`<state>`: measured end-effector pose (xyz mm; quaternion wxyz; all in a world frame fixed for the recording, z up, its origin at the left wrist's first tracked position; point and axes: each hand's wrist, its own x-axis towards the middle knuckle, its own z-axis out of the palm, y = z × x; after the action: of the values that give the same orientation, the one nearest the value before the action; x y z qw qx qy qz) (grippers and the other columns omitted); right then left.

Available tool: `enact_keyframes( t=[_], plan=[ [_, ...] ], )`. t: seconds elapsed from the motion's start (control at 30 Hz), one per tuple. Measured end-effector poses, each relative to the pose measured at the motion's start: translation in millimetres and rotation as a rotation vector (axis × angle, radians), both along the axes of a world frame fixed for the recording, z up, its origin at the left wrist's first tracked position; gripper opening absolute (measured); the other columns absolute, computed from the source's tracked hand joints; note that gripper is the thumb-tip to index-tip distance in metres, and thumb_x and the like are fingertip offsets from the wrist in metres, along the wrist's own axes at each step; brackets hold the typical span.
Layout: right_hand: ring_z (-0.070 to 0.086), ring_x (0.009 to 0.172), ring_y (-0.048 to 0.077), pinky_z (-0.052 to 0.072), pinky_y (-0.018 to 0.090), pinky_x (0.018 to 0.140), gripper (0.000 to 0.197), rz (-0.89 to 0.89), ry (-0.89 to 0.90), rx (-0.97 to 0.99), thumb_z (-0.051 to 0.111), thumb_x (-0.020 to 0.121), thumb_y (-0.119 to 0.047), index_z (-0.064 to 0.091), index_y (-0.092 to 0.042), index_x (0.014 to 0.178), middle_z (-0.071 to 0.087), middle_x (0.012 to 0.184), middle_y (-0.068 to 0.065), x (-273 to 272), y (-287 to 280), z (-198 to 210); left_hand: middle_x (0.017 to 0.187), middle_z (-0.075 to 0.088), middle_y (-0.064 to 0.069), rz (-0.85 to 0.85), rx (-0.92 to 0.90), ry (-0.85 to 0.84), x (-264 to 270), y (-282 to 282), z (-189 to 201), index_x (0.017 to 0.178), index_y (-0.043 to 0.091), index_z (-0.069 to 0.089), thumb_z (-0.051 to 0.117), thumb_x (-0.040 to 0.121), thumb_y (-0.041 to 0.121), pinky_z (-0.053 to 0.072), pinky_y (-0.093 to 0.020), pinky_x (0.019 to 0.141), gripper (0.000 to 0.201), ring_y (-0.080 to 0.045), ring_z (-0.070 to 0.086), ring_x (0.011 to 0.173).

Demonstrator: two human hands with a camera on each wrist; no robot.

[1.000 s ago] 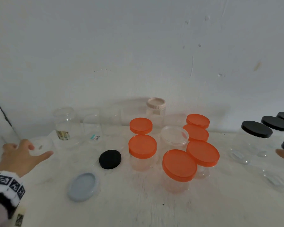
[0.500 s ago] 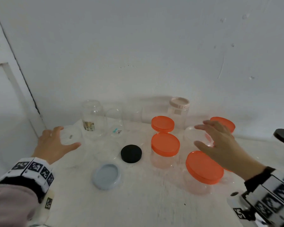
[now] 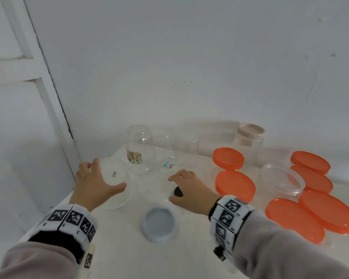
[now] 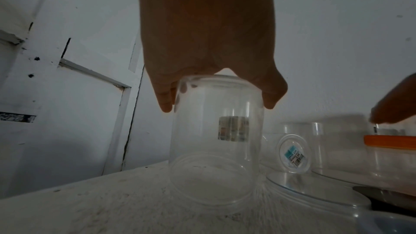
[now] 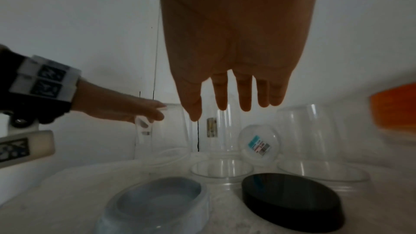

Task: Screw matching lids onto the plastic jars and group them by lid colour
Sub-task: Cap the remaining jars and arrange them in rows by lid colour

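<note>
My left hand (image 3: 107,175) grips a clear lidless jar (image 3: 114,178) from above at the table's far left corner. In the left wrist view its fingers (image 4: 165,102) and thumb curl round the jar's (image 4: 216,145) top, and the jar stands on the table. My right hand (image 3: 172,188) hovers over a loose black lid (image 3: 178,191), fingers straight and pointing down, holding nothing. The right wrist view shows a gap between that hand (image 5: 225,111) and the black lid (image 5: 290,200). A grey-blue lid (image 3: 159,224) lies nearer me.
More clear lidless jars (image 3: 140,150) stand behind, by the wall. Several orange-lidded jars (image 3: 235,186) crowd the right side, with a clear-lidded one (image 3: 281,178) among them and a pink-lidded jar (image 3: 250,135) at the back. A white door frame (image 3: 48,97) borders the left.
My right hand has swung left from above the orange-lidded jars to above the black lid. My left hand stays on the clear jar. The head view has turned left.
</note>
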<state>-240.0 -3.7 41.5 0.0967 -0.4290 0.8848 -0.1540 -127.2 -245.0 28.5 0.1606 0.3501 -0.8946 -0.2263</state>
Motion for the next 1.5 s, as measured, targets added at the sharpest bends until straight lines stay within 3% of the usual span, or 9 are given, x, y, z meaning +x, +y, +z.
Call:
enact_keyframes(
  t=[0.23,0.43,0.6,0.87,1.0,1.07,1.27,1.4,1.5],
  plan=[
    [0.034,0.13,0.031,0.038,0.045,0.103,0.07,0.009,-0.057,0.258,0.058,0.091,-0.046,0.028,-0.014,0.146,0.034,0.142,0.012,-9,-56,-17,0.137,0.027,-0.009,-0.021,0.05,0.082,7,2,-2,0.142,0.018,0.022,0.083,0.062,0.046,0.033,-0.048,0.104,0.105,-0.031,0.027,0.129],
    [0.036,0.126,0.035,0.037,0.047,0.099,0.09,-0.046,-0.054,0.354,0.068,0.079,-0.057,0.021,-0.02,0.147,0.03,0.142,0.015,-14,-88,-32,0.141,0.026,0.0,-0.03,0.023,0.175,26,2,-12,0.144,0.02,0.02,0.084,0.056,0.05,0.034,-0.044,0.103,0.113,-0.025,0.027,0.129],
    [0.039,0.122,0.036,0.035,0.046,0.097,0.097,-0.093,-0.018,0.412,0.073,0.07,-0.062,0.023,-0.023,0.143,0.037,0.136,0.015,-21,-99,-41,0.14,0.028,0.0,-0.033,0.0,0.196,40,4,-15,0.144,0.019,0.02,0.086,0.054,0.05,0.035,-0.042,0.103,0.116,-0.024,0.03,0.129],
    [0.029,0.131,0.035,0.036,0.048,0.102,0.105,-0.076,-0.069,0.318,0.077,0.072,-0.052,0.012,-0.025,0.15,0.026,0.145,0.015,-25,-85,-26,0.13,0.024,-0.001,-0.004,0.036,0.202,56,7,-13,0.143,0.044,0.007,0.086,0.054,0.04,0.037,-0.046,0.099,0.119,-0.023,0.027,0.126],
    [0.018,0.139,0.036,0.035,0.051,0.105,0.113,-0.073,-0.123,0.208,0.078,0.07,-0.052,0.002,-0.032,0.152,0.011,0.155,0.015,-26,-64,-13,0.116,0.02,0.004,0.033,0.095,0.209,56,15,-5,0.137,0.038,0.022,0.087,0.056,0.035,0.037,-0.049,0.101,0.104,-0.031,0.031,0.124],
    [0.018,0.138,0.036,0.035,0.051,0.105,0.116,-0.08,-0.146,0.157,0.079,0.068,-0.053,0.001,-0.036,0.151,0.011,0.153,0.013,-26,-50,-8,0.114,0.02,0.005,0.032,0.12,0.244,54,22,-1,0.134,0.036,0.024,0.088,0.056,0.032,0.037,-0.048,0.099,0.101,-0.031,0.034,0.12],
    [0.033,0.117,0.028,0.043,0.046,0.096,0.106,-0.107,-0.139,0.012,0.079,0.06,-0.051,0.012,-0.039,0.141,0.025,0.118,0.001,-20,-5,22,0.121,0.033,0.002,0.053,0.306,0.355,48,43,8,0.132,0.025,0.027,0.092,0.053,0.036,0.038,-0.046,0.1,0.103,-0.024,0.039,0.118],
    [0.037,0.114,0.024,0.045,0.043,0.095,0.102,-0.112,-0.116,-0.057,0.081,0.059,-0.046,0.015,-0.037,0.137,0.028,0.12,-0.002,-22,30,49,0.128,0.034,0.0,0.042,0.512,0.374,42,66,9,0.119,0.031,0.026,0.089,0.06,0.036,0.039,-0.037,0.091,0.086,-0.02,0.041,0.111],
    [0.039,0.117,0.022,0.044,0.039,0.095,0.106,-0.119,-0.078,-0.068,0.082,0.059,-0.047,0.015,-0.035,0.14,0.027,0.128,-0.006,-24,56,64,0.138,0.033,-0.006,0.015,0.672,0.383,34,84,11,0.128,0.03,0.026,0.091,0.053,0.044,0.041,-0.043,0.1,0.1,-0.024,0.043,0.118]
  ],
)
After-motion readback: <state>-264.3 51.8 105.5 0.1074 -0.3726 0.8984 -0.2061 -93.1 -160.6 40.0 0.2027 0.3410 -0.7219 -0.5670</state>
